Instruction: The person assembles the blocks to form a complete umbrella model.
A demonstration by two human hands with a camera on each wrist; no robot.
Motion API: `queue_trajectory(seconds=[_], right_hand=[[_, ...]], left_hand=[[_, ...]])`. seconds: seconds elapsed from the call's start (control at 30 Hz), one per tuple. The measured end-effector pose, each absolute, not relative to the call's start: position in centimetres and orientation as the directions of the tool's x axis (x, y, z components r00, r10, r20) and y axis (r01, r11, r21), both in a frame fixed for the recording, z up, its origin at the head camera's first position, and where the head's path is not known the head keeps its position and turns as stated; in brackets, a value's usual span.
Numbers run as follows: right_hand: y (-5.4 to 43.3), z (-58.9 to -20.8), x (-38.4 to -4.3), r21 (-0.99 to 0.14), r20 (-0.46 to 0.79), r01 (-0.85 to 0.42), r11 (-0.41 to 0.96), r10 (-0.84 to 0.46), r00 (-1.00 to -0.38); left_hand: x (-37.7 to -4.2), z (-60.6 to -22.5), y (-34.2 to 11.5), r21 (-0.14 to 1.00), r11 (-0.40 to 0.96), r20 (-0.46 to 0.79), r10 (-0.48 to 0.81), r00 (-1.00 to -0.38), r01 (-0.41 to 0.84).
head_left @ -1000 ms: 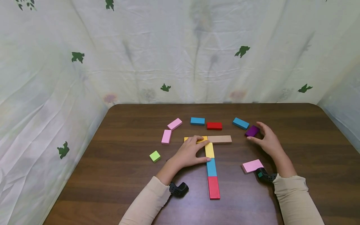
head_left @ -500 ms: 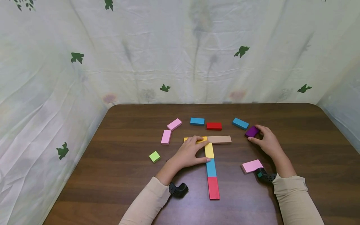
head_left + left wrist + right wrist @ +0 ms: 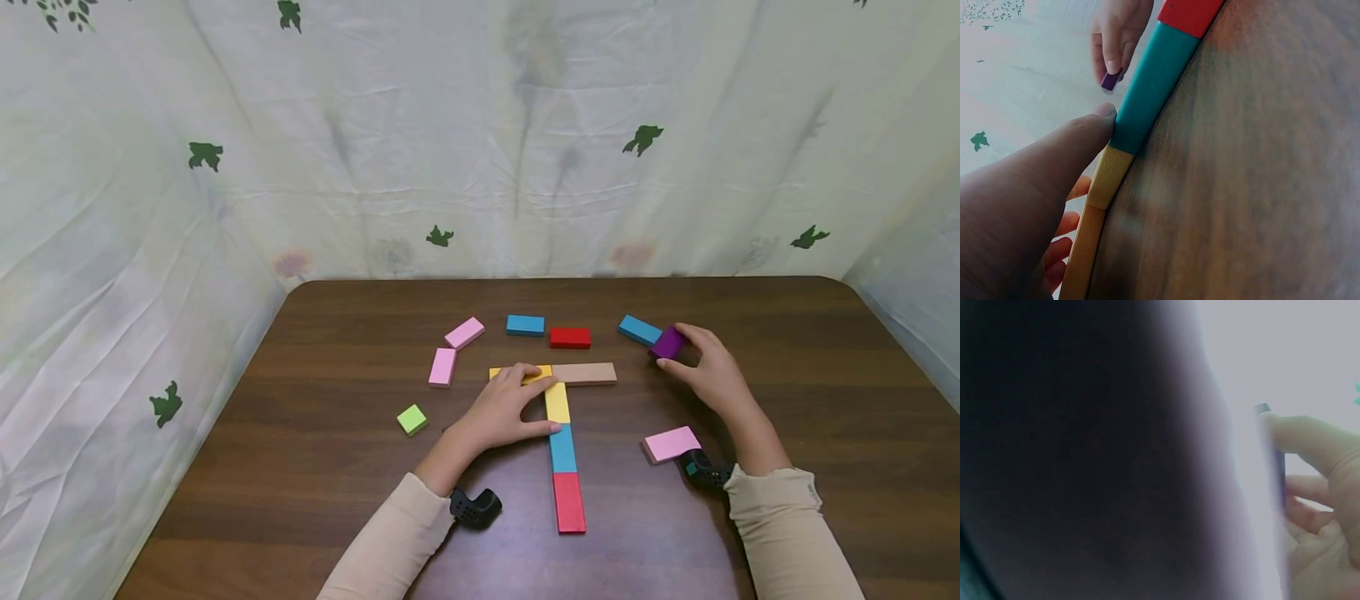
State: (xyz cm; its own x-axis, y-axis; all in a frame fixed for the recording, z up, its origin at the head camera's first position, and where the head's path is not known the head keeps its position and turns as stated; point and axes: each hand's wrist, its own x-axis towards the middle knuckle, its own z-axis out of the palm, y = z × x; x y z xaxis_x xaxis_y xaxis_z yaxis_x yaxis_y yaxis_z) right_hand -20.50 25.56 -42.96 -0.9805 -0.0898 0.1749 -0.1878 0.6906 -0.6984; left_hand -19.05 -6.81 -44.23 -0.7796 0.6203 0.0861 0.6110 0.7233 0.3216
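Observation:
My right hand [image 3: 712, 371] pinches a purple block [image 3: 667, 342] between thumb and fingers; the block's end meets the lower right end of a blue block [image 3: 637, 329]. My left hand [image 3: 504, 410] spreads over a T of flat blocks. Its fingertips lie on the yellow crossbar block, partly hidden under them, beside a tan block [image 3: 585, 374]. The left thumb touches the stem where a yellow block [image 3: 557, 404] meets a teal-blue block [image 3: 1154, 81]. A red block [image 3: 569, 503] ends the stem. In the right wrist view a dark blur covers most of the picture.
Two pink blocks [image 3: 442, 367] and a small green block [image 3: 412, 419] lie left of the T. Behind it are another blue block [image 3: 525, 325] and a dark red block [image 3: 570, 337]. A pink block [image 3: 670, 444] lies by the right wrist's black camera [image 3: 705, 469].
The right hand has closed its fingers on the purple block and shifted it slightly left, up against the blue block. The left hand stays in place.

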Motion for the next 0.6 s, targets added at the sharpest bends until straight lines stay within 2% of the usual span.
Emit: queue_trajectory(seconds=[0.6], right_hand=[[23.1,-41.1,-20.2,-0.736,0.29,-0.356,0.576,-0.207,-0.934]], left_hand=[[-19.0,-44.1,-6.8,0.319,0.723,0.092,0.619,-0.78,0.612]])
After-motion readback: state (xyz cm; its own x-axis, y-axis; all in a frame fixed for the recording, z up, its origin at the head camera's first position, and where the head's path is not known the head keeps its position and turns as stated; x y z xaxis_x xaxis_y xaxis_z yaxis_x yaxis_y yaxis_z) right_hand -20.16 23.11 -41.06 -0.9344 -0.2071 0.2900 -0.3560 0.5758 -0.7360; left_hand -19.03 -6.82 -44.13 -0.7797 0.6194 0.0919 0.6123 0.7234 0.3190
